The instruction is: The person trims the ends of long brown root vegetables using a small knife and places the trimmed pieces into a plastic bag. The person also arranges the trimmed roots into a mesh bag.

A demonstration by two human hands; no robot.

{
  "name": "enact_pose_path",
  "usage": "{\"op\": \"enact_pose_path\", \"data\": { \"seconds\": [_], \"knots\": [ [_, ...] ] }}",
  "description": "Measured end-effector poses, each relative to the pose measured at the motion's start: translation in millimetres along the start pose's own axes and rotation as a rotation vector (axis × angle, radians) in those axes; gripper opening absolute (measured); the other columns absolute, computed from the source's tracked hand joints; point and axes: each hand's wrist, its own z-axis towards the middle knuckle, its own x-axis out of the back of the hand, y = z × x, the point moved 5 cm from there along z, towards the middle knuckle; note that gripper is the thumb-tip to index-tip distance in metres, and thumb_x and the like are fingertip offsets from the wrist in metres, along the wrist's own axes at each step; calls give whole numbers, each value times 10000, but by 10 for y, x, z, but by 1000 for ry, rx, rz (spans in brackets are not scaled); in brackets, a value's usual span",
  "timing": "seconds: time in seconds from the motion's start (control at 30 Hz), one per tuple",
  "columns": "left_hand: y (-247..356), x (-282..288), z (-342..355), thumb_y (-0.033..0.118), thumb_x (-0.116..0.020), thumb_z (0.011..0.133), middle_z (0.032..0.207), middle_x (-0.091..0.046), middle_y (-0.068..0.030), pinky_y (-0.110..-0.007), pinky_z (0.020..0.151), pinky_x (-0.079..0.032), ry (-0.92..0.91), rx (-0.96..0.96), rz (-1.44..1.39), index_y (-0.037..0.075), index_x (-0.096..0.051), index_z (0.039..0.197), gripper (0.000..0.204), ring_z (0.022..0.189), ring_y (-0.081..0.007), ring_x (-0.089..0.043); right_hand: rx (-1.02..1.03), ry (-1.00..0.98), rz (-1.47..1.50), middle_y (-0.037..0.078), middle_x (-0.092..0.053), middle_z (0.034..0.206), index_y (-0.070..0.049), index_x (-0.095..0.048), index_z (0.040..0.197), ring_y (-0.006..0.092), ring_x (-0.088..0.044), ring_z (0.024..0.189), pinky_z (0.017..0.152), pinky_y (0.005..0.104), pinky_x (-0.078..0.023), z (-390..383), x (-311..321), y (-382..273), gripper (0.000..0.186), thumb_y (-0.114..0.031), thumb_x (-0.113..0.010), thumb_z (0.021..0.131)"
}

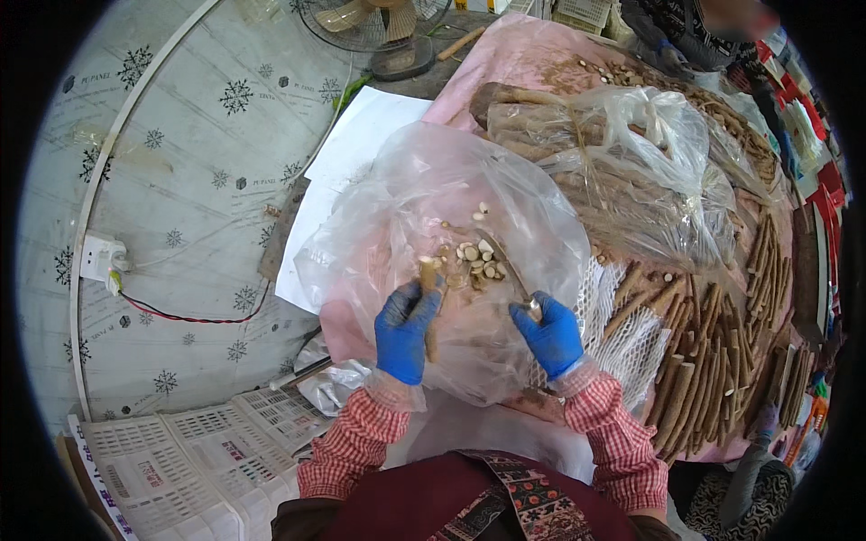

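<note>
My left hand (403, 329), in a blue glove, is closed on a short brown root (428, 269) held upright, its pale cut end at the top. My right hand (546, 329), gloved alike, is closed on the handle of a knife (503, 262), whose blade points up and away from me. Between and beyond my hands, several pale cut slices (474, 253) lie with brown scraps on a crumpled clear plastic sheet (379, 207).
A pink-covered table (456, 99) holds wrapped long roots (613, 198) and loose roots (686, 388) at right. White sheets (365, 117), a fan (370, 22) and plastic crates (203, 460) are around. Other people (708, 41) (749, 496) are at top right and bottom right.
</note>
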Motion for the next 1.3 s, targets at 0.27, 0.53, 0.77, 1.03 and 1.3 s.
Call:
{"op": "enact_pose_path", "data": {
  "seconds": [0.27,0.53,0.77,1.03,1.3],
  "knots": [
    [-285,106,144,47,-533,955,1143,-600,-111,-314,938,-505,-35,9,-731,15,-549,1179,226,1053,-205,-589,-362,-308,591,-28,-627,854,-69,-601,1255,34,-498,601,513,195,-421,-260,-396,-414,390,-247,-661,913],
    [-179,-89,-7,46,-570,933,1129,-621,-123,-339,953,-504,-122,111,-772,17,-571,1154,223,1067,-215,-609,-343,-317,582,31,-679,919,-36,-637,1151,56,-551,666,584,220,-472,-318,-419,-351,299,-156,-690,882],
    [-249,-116,-151,28,-611,902,940,-631,-87,-256,688,-517,-208,251,-200,-5,-597,1087,188,841,-168,-634,-38,79,402,65,-647,903,-13,-610,1094,145,-603,743,664,289,-498,-253,-214,-568,262,-105,-693,863],
    [-430,-18,-103,57,-582,935,1013,-659,-97,-310,765,-567,-137,332,-611,23,-598,1139,208,876,-193,-650,336,241,-374,124,-581,859,-76,-562,943,320,-606,655,556,395,-483,-464,-242,-675,197,-213,-676,859],
    [-451,77,-100,92,-580,943,993,-658,-93,-286,724,-563,-74,285,-663,24,-591,1136,205,846,-188,-650,315,222,-426,122,-591,846,-86,-554,925,326,-604,633,546,418,-482,-353,-406,-630,199,-247,-659,873]
  ]
}}
